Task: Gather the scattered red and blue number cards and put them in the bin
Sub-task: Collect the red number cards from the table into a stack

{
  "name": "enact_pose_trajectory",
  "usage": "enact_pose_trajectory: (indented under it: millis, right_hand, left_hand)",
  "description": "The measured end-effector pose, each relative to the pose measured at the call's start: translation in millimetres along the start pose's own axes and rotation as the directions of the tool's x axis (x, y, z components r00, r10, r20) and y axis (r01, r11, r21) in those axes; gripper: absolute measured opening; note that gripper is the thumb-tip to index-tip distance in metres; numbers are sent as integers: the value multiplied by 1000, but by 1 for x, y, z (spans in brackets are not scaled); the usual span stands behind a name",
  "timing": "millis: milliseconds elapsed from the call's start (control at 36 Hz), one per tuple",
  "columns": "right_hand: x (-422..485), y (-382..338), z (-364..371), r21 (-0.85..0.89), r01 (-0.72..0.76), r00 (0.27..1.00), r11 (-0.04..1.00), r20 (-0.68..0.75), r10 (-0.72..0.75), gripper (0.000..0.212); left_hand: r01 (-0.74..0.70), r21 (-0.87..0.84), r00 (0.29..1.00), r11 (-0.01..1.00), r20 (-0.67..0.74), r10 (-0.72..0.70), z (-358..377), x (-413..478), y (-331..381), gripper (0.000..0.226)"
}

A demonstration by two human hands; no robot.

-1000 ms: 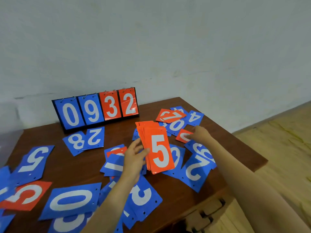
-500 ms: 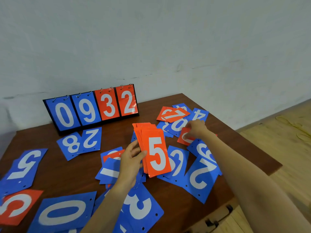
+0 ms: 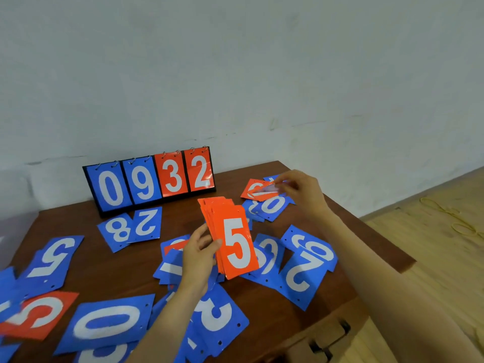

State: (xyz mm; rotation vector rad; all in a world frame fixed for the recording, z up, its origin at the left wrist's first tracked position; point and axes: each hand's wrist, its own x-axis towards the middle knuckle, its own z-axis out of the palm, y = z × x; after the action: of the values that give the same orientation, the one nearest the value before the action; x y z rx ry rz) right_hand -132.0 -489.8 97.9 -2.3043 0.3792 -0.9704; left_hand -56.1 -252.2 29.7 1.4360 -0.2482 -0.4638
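Note:
My left hand (image 3: 199,255) grips a stack of red cards (image 3: 230,237) above the middle of the wooden table (image 3: 183,213); a white 5 shows on the front card. My right hand (image 3: 301,192) reaches to the far right of the table and pinches a red card (image 3: 262,191) lifted off a small pile of red and blue cards (image 3: 272,205). Several blue cards lie scattered: a 2 (image 3: 301,279), an 8 and 2 pair (image 3: 131,227), a 0 (image 3: 107,323), a 5 (image 3: 52,258). A red 5 (image 3: 34,315) lies at the near left. No bin is in view.
A black flip scoreboard (image 3: 149,179) reading 0932 stands at the table's back edge against a grey wall. The table has a drawer handle (image 3: 330,339) at its front right. Wooden floor (image 3: 432,231) lies to the right.
My right hand moved from the red card near the middle right to the far pile and lifted a red card there. The left hand kept the stack roughly in place.

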Motion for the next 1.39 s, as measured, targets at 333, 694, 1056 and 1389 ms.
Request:
enact_pose_trajectory:
  millis: [333, 694, 1056, 1389]
  right_hand:
    - [-65, -63, 15, 346, -95, 995, 933, 63, 78, 13]
    - [-87, -95, 41, 289, -332, 904, 898, 368, 216, 42]
    - [-90, -96, 62, 263, -384, 871, 885, 420, 253, 34]
    - [-78, -61, 51, 525, -479, 858, 703, 111, 502, 16]
  left_hand:
    - [-37, -59, 998, 998, -49, 34, -24, -35, 19, 43]
    - [-109, -172, 994, 979, -35, 104, -47, -54, 32, 39]
    - [-146, -139, 988, 979, -61, 139, -56, -50, 23, 39]
    - [-116, -147, 988, 982, -117, 99, -63, -34, 6, 42]
